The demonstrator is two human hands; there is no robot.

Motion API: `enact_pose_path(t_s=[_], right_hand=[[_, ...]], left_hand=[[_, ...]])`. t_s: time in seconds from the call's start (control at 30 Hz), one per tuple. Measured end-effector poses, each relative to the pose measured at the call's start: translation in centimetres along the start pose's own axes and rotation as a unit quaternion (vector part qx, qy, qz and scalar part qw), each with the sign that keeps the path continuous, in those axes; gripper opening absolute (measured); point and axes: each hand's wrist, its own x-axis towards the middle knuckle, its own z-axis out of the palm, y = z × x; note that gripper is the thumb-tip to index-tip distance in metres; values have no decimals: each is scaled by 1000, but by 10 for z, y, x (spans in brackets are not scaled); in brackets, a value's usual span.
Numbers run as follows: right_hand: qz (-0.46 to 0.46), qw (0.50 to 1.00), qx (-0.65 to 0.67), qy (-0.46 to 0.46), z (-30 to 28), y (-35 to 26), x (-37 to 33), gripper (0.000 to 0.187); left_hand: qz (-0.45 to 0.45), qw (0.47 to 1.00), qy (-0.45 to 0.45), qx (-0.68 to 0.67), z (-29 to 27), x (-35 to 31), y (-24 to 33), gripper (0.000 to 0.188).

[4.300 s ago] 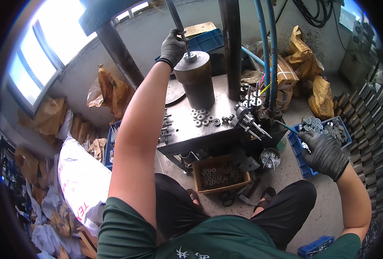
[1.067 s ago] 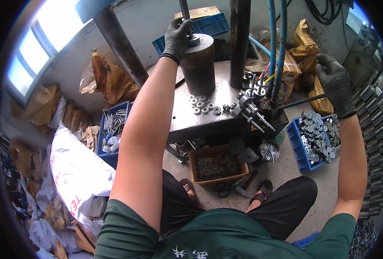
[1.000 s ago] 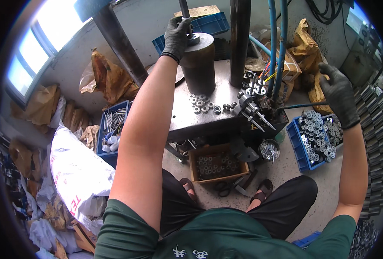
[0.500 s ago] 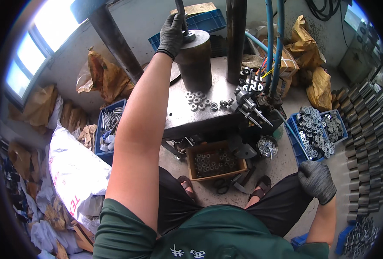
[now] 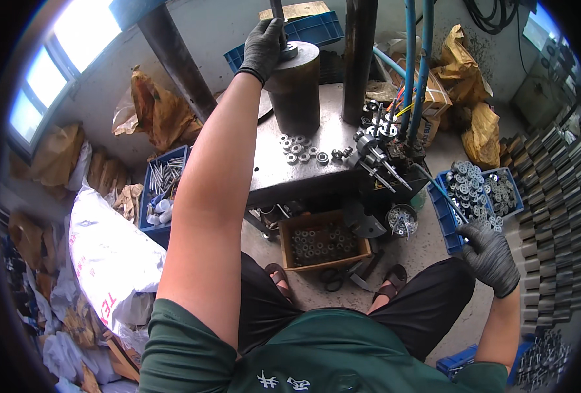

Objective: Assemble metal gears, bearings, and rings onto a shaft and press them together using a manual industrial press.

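My left hand (image 5: pixel 263 52), in a dark grey glove, is closed round an upright metal shaft (image 5: pixel 277 10). The shaft's lower end stands at a small metal ring (image 5: pixel 290 50) on top of a thick steel cylinder (image 5: pixel 295 95). That cylinder rests on a steel worktable (image 5: pixel 264 171), where several bearings (image 5: pixel 293 158) lie in front of it. My right hand (image 5: pixel 493 259), gloved alike, hangs just right of my knee with fingers apart and nothing seen in it. Closest to it is a blue bin (image 5: pixel 450 229) of round metal parts (image 5: pixel 467 187).
Shafts with discs (image 5: pixel 375 157) lie at the table's right corner beside blue hoses (image 5: pixel 408 65). Below stand a wooden box (image 5: pixel 326 267) of rings, a hammer (image 5: pixel 367 272) and scissors (image 5: pixel 332 280). Stacked metal cylinders (image 5: pixel 552 229) line the right. A white sack (image 5: pixel 113 249) leans at left.
My right hand has lifted off my knee and moved right toward the blue bin, its fingers loosening. My left hand keeps its hold on the shaft.
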Motion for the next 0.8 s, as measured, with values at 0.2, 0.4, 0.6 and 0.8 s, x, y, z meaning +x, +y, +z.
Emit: enact_pose_path(t_s=[0.2,0.4,0.6,0.8], right_hand=[[-11,992,-69,-109,2,9,1,26],[-1,994,-58,-91,-3,7,5,26],[-7,996,-29,-79,0,13,4,26],[-10,992,-49,-117,-4,10,7,28]], left_hand=[[-24,1000,-1,2,0,1,1,32],[-10,999,4,49,-5,7,-6,34],[-50,997,-17,55,1,1,1,32],[-18,994,-2,110,-1,-1,5,32]])
